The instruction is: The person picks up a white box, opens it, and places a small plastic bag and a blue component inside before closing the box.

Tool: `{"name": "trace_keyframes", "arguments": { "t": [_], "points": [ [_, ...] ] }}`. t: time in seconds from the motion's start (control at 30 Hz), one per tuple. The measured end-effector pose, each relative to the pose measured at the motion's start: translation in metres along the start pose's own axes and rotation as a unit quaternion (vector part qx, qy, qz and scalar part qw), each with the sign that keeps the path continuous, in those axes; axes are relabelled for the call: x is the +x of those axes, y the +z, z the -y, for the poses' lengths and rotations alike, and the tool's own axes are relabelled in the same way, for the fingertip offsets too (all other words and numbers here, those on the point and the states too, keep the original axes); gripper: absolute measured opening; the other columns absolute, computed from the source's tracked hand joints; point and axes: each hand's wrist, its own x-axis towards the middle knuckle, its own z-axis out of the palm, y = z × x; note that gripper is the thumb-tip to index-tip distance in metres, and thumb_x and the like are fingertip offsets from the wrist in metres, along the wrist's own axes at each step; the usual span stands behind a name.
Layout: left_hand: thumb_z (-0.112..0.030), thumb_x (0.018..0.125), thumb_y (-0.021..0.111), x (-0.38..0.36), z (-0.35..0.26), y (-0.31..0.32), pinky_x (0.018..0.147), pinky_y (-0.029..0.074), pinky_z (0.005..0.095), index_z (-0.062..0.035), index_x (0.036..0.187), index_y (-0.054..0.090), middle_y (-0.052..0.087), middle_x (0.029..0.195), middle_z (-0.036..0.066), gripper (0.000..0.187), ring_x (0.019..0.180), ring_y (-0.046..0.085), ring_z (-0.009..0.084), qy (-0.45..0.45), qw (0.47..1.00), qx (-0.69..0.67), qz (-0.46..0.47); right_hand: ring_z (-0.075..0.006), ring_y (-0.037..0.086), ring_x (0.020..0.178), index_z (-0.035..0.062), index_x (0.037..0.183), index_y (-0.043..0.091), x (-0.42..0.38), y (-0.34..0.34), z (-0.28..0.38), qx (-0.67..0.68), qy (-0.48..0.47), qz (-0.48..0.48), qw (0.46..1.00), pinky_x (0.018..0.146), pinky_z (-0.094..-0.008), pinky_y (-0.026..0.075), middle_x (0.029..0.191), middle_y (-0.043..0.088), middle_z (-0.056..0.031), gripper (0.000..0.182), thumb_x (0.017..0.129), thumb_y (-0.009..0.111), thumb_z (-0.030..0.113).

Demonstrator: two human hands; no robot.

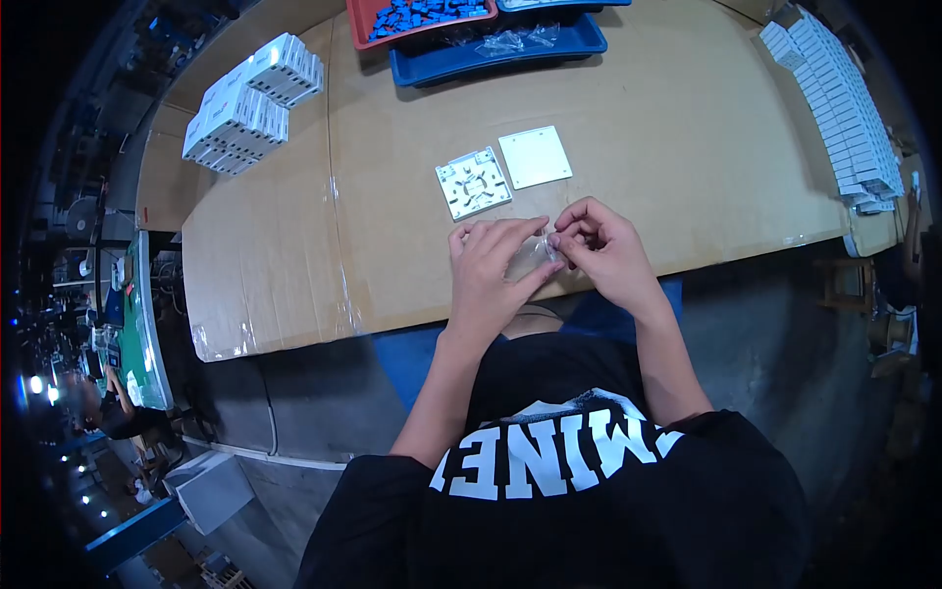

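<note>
Between my hands, just above the table's near edge, is a small clear plastic bag (528, 259). My left hand (488, 267) is curled round its left side, with thumb and fingers closed on it. The fingertips of my right hand (601, 253) pinch the bag's right end; whether anything small sits in that pinch is hidden. Just beyond my hands lies a white square plastic tray (473, 184) with moulded guides and slots inside. Touching or nearly touching its right side is a flat white square cover (536, 157) with small corner holes.
Stacked white boxes (235, 123) stand at the table's (392, 245) left; a long row of white boxes (839, 108) lines its right. At the back are a red bin (368, 25) of blue pieces and a blue bin (432, 69) with clear bags. Another person (132, 417) sits far left.
</note>
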Motion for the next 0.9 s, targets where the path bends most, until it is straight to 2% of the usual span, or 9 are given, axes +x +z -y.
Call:
{"name": "trace_keyframes", "arguments": {
  "t": [0.23,0.3,0.33,0.4,0.43,0.5,0.6,0.73,0.9],
  "points": [
    [-0.023,0.076,0.089,0.001,0.001,-0.003,0.101,0.041,0.038,-0.0108,0.122,0.072,0.073,0.113,0.004,0.05,0.106,0.065,0.0202,-0.013,1.0,-0.021,-0.014,-0.0089,0.061,0.085,0.0021,0.109,0.068,0.001,-0.002,0.006,-0.022,-0.011,0.045,0.999,0.076,-0.0248,0.049,0.098,0.067,-0.003,0.012,0.098,0.063,0.002],
    [-0.017,0.081,0.087,0.0,-0.003,-0.004,0.097,0.049,0.034,-0.0051,0.124,0.07,0.073,0.114,0.006,0.048,0.108,0.066,0.0166,-0.114,0.969,-0.22,0.009,-0.0148,0.064,0.1,0.0039,0.108,0.071,0.003,-0.001,0.006,-0.062,-0.128,0.076,0.987,0.082,-0.0289,0.051,0.117,0.066,-0.0064,0.012,0.098,0.063,0.003],
    [-0.017,0.081,0.087,0.001,-0.003,-0.005,0.097,0.049,0.034,-0.0051,0.124,0.07,0.073,0.114,0.006,0.048,0.108,0.066,0.0166,-0.114,0.969,-0.22,0.007,-0.0148,0.064,0.1,0.0039,0.108,0.071,0.002,-0.001,0.011,-0.062,-0.128,0.078,0.987,0.082,-0.0289,0.051,0.117,0.066,-0.0064,0.012,0.098,0.063,0.003],
    [-0.014,0.087,0.084,-0.004,-0.003,-0.006,0.088,0.056,0.0312,-0.0011,0.126,0.069,0.072,0.116,0.009,0.044,0.103,0.068,0.0157,-0.217,0.896,-0.384,0.053,-0.0191,0.064,0.11,0.0052,0.105,0.073,-0.005,-0.001,0.022,-0.086,-0.071,0.101,0.989,0.087,-0.0315,0.052,0.133,0.06,-0.0092,0.012,0.096,0.066,0.004],
    [-0.014,0.087,0.084,-0.006,-0.002,-0.006,0.088,0.056,0.0312,-0.0011,0.126,0.069,0.072,0.116,0.009,0.044,0.103,0.068,0.0157,-0.218,0.895,-0.385,0.052,-0.0191,0.064,0.11,0.0052,0.105,0.073,-0.006,-0.001,0.021,-0.086,-0.07,0.103,0.989,0.087,-0.0315,0.052,0.133,0.06,-0.0092,0.012,0.096,0.066,0.004],
    [-0.006,0.091,0.078,-0.007,0.003,-0.006,0.097,0.052,0.0276,0.004,0.128,0.066,0.071,0.118,0.009,0.04,0.107,0.066,0.0139,-0.269,0.826,-0.488,0.087,-0.0203,0.064,0.111,0.0066,0.103,0.074,-0.004,-0.003,0.019,-0.065,-0.073,0.118,0.988,0.09,-0.0329,0.052,0.137,0.058,-0.0094,0.01,0.094,0.07,0.006],
    [-0.004,0.094,0.075,-0.009,0.004,-0.006,0.097,0.053,0.0278,0.0033,0.129,0.065,0.071,0.119,0.009,0.037,0.107,0.067,0.0133,-0.274,0.809,-0.509,0.105,-0.0215,0.065,0.111,0.007,0.101,0.075,-0.005,-0.004,0.02,-0.107,-0.107,0.128,0.98,0.091,-0.0326,0.052,0.137,0.058,-0.0105,0.009,0.093,0.072,0.007],
    [-0.013,0.096,0.076,-0.014,0.012,0.002,0.086,0.055,0.0255,0.0032,0.128,0.065,0.071,0.113,0.007,0.038,0.102,0.067,0.0114,-0.283,0.791,-0.529,0.116,-0.0238,0.063,0.118,0.0021,0.112,0.074,-0.009,-0.001,0.026,-0.1,-0.101,0.138,0.98,0.098,-0.036,0.051,0.137,0.06,-0.0133,0.02,0.092,0.071,0.005],
    [-0.017,0.101,0.069,-0.013,0.015,-0.002,0.089,0.055,0.0262,0.0022,0.126,0.067,0.072,0.11,0.007,0.032,0.1,0.068,0.011,-0.308,0.753,-0.565,0.138,-0.0261,0.062,0.122,0.0029,0.118,0.073,-0.007,-0.002,0.028,-0.088,-0.074,0.171,0.979,0.102,-0.0378,0.05,0.139,0.061,-0.014,0.027,0.093,0.073,0.01]
  ]
}}
